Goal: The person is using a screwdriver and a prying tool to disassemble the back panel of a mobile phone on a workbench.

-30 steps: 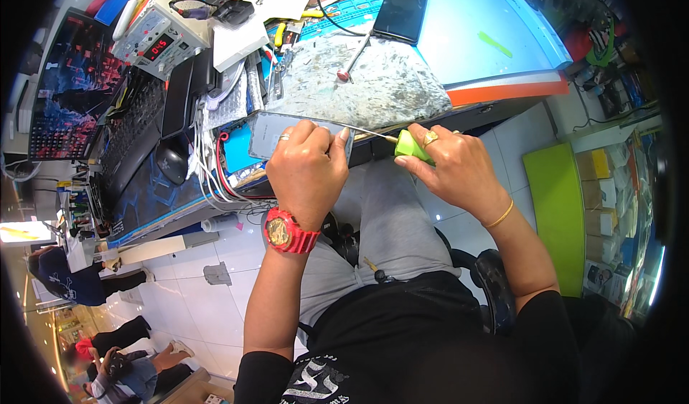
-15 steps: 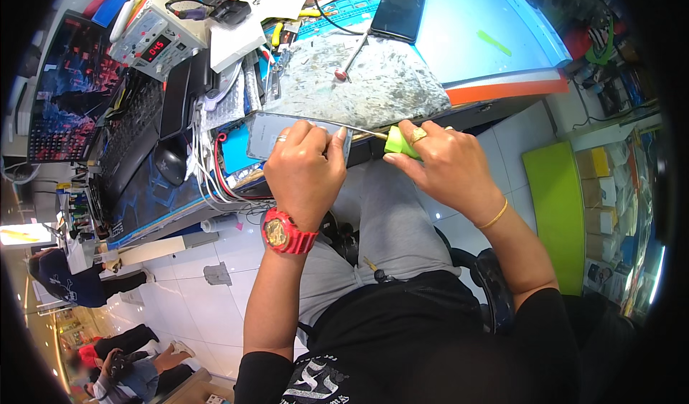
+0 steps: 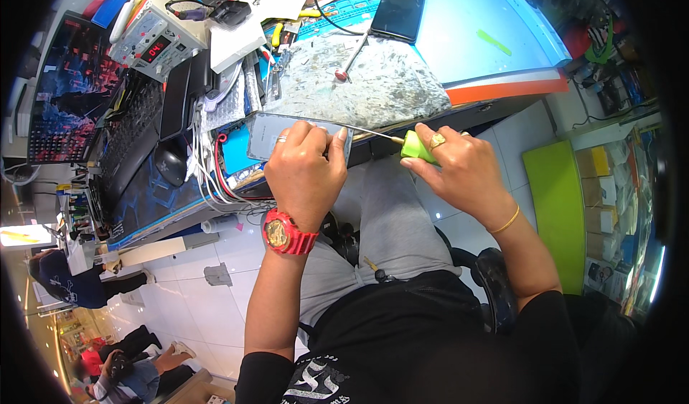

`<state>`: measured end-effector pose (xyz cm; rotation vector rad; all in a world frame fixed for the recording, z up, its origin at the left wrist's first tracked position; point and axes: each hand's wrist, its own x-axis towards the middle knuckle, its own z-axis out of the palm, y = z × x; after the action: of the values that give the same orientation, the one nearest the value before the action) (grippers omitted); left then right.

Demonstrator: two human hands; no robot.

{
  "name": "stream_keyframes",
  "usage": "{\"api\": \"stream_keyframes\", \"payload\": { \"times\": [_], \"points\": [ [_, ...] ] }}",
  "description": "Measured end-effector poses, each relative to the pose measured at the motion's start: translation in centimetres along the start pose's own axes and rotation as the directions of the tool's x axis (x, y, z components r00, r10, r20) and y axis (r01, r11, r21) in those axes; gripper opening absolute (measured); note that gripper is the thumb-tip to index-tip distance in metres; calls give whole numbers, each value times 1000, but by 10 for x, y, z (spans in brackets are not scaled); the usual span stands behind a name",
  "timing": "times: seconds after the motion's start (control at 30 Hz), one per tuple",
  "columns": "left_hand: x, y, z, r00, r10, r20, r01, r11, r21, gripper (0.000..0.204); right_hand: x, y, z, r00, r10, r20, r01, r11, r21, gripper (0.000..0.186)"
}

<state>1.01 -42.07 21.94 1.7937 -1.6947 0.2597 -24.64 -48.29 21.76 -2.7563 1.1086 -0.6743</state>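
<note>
- Left hand [image 3: 305, 170], red watch [image 3: 287, 233] on its wrist, is closed around a grey phone [image 3: 276, 135], holding it at the near edge of the workbench [image 3: 459, 38], above the lap.
- Right hand [image 3: 459, 170] is curled tight on a green-handled tool [image 3: 416, 145]; its thin metal blade reaches left to the phone's upper edge.
- Another dark phone [image 3: 400, 10] lies farther back on the bench.
- Keyboard [image 3: 133, 127] sits to the left.
</note>
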Motion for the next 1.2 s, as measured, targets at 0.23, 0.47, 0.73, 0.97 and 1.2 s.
{"api": "stream_keyframes", "payload": {
  "times": [0.23,0.47,0.73,0.97,1.2],
  "points": [
    [3,4,-2,999,-8,32,6,999,43,35,-8,4,-8,1000,13,6,-13,1000,10,54],
    [5,7,-2,999,-15,32,13,999,48,36,-7,-6,-14,998,57,17,-57,998,26,52],
    [2,2,0,999,35,-1,-34,999,35,32,3,-7,-2,999,37,19,-37,999,10,53],
    [3,2,-1,1000,17,-2,-17,1000,18,32,10,-10,1,1000,26,7,-27,999,43,53],
    [2,1,0,1000,20,-12,-19,1000,19,31,5,-19,-14,988,121,95,-129,988,87,52]
  ]
}}
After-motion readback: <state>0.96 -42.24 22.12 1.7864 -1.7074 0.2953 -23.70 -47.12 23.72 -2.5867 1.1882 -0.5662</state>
